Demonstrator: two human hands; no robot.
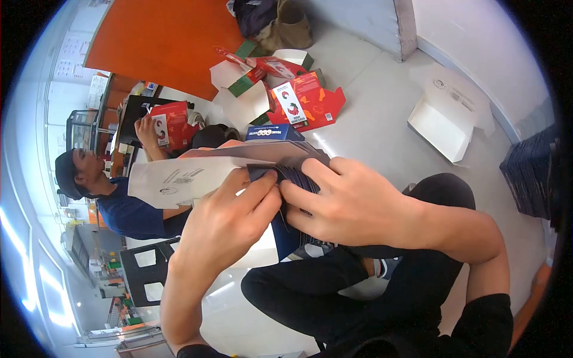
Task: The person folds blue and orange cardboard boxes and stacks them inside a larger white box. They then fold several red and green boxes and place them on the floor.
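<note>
A cardboard food box [179, 182], with a white printed panel and dark blue sides, is in front of me above my crossed legs. My left hand [230, 218] is closed, its thumb and fingers pinching a small dark flap [258, 171] at the box's edge. Right beside it, my right hand [355, 206] has its fingers curled onto the dark layered cardboard edges [298, 179]. The fingertips of both hands nearly meet, and they hide part of the fold.
Several red and green boxes [304, 98] lie on the floor ahead, near a blue box [274, 132]. An open white box [441, 122] lies to the right, and a dark stack [531, 173] stands by the wall. A co-worker [128, 203] sits at left, holding a red box [173, 125].
</note>
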